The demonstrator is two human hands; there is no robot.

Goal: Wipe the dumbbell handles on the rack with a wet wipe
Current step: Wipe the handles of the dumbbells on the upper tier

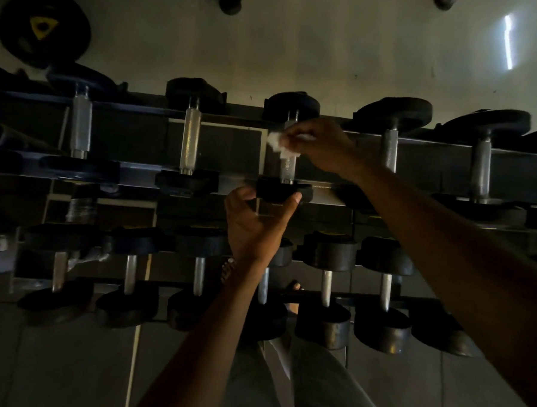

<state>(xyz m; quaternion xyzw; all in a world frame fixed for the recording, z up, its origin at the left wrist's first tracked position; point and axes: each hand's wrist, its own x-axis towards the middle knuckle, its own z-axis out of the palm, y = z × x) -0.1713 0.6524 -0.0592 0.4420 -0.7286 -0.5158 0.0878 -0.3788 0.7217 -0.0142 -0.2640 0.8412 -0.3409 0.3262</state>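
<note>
one head-worn wide-angle view looks forward and down from above the rack (370, 190), close in at arm's reach. the right hand (323, 145) gripping a handle sits near centre; floor (66, 364) fills the bottom edge.

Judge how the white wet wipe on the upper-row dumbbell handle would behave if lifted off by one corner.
The wet wipe looks thin and crumpled under the right hand, so it would probably hang limp. It moulds around the knurled handle, suggesting it is soft and very light. If damp, it may cling slightly.
</note>
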